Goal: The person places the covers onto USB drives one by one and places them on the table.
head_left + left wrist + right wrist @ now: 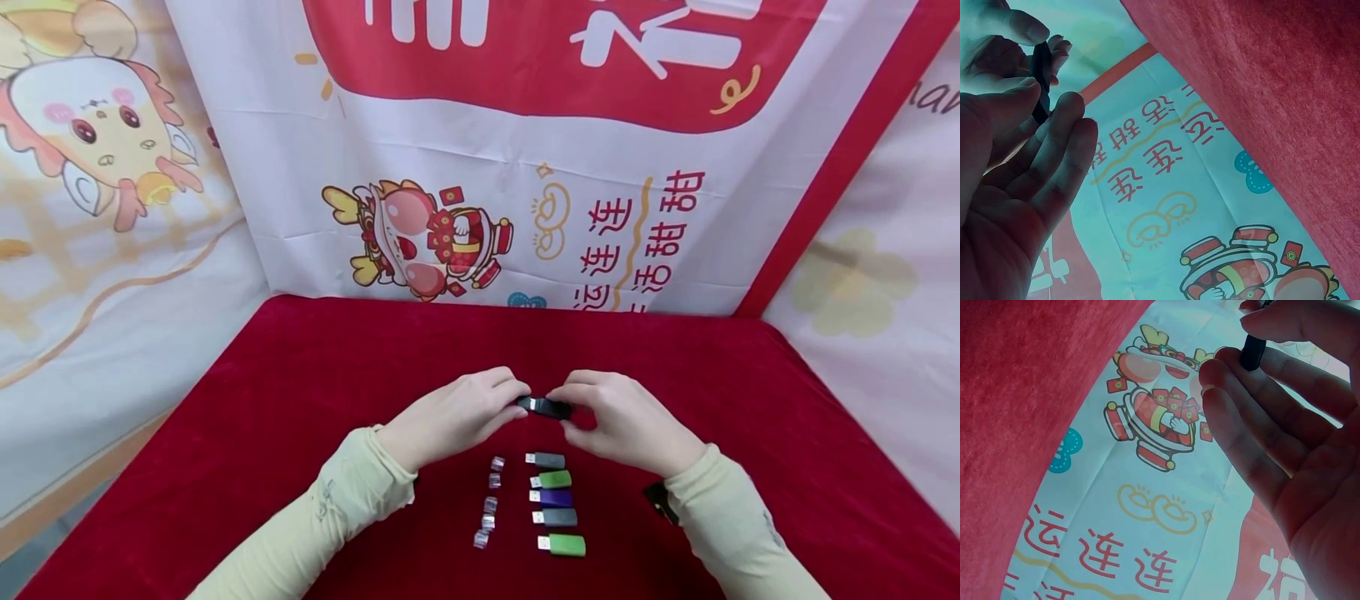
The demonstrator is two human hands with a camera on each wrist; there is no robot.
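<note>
Above the red cloth, a black USB stick (553, 407) is held level between both hands. My right hand (626, 421) pinches its body between thumb and fingers. My left hand (461, 417) pinches a small black piece at the other end, which looks like its cap. Part of the silver plug shows between the two hands. In the left wrist view the black stick (1041, 81) appears edge-on by the fingertips; in the right wrist view, the black end (1252, 353) shows under the thumb. Whether cap and stick still touch is hidden by the fingers.
Below the hands lies a column of USB sticks, with a grey one (547, 460), a purple one (551, 497) and a green one (564, 545) among them. Left of them are several small clear caps (490, 505). A printed cloth (465, 150) hangs behind the red table (360, 342).
</note>
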